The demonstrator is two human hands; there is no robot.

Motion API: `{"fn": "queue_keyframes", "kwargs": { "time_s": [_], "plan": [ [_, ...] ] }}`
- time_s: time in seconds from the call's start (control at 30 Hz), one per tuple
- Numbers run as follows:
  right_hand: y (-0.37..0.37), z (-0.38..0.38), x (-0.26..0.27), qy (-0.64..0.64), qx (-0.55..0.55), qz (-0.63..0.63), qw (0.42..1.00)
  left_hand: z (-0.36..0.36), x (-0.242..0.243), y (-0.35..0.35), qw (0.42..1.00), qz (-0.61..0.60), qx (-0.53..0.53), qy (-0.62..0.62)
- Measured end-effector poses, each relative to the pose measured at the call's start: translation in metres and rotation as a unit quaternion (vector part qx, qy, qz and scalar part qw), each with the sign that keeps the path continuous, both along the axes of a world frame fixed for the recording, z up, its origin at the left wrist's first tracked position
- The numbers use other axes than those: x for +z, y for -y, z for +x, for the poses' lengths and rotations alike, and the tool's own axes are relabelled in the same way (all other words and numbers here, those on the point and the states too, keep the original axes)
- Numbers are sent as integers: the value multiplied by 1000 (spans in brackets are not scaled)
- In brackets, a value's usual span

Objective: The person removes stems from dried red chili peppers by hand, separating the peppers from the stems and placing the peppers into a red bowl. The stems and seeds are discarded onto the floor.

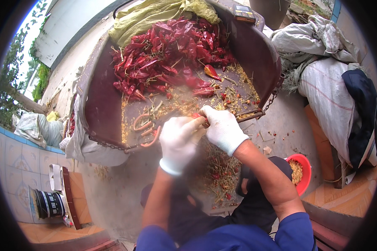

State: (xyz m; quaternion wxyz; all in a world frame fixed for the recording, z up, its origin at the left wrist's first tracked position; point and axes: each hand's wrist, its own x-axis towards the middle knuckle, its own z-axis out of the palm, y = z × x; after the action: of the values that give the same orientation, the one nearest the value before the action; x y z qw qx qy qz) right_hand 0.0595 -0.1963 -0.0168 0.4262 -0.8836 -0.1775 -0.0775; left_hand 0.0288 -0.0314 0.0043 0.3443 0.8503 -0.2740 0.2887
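White-gloved, my left hand (180, 141) and my right hand (221, 127) meet at the open front edge of a dark red tub (102, 106). Between their fingertips is a small piece of red dried chili pepper (197, 116), mostly hidden, which both pinch. Just left of my left hand lie scissors with orange-brown handles (142, 121). A heap of dried red chili peppers (172, 53) fills the back of the tub. Yellow seeds (191, 94) and loose stems are scattered nearer the hands. One orange-red pepper (212, 72) lies right of the heap.
Stems and bits (223, 175) are piled on the ground between the legs. A red bucket of yellowish pieces (307, 175) stands at the right. Full white woven sacks (326, 91) lean beyond it. A chain (273, 94) hangs beside the tub. A handheld device (244, 13) rests on its rim.
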Motion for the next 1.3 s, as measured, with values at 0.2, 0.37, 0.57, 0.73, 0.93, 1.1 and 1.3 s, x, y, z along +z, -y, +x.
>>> {"fn": "queue_keyframes", "kwargs": {
  "time_s": [0.2,0.37,0.57,0.73,0.93,1.1,1.3],
  "plan": [
    [1,-5,0,-10,43,-4,999,4,-5,-1,997,45,55,39],
    [3,-6,9,-84,96,135,983,14,-20,-25,943,-203,0,-265],
    [4,-4,7,-50,47,117,991,3,-12,-11,936,-262,12,-237],
    [-1,-7,1,66,7,22,998,4,-10,-12,997,-10,78,5],
    [-1,-10,-4,167,42,-37,984,4,-8,-12,993,58,103,18],
    [4,-9,-1,191,100,-13,976,3,-13,-22,993,-3,68,-93],
    [-5,-12,1,28,65,172,983,4,-17,-11,955,-197,95,-199]
  ]
}}
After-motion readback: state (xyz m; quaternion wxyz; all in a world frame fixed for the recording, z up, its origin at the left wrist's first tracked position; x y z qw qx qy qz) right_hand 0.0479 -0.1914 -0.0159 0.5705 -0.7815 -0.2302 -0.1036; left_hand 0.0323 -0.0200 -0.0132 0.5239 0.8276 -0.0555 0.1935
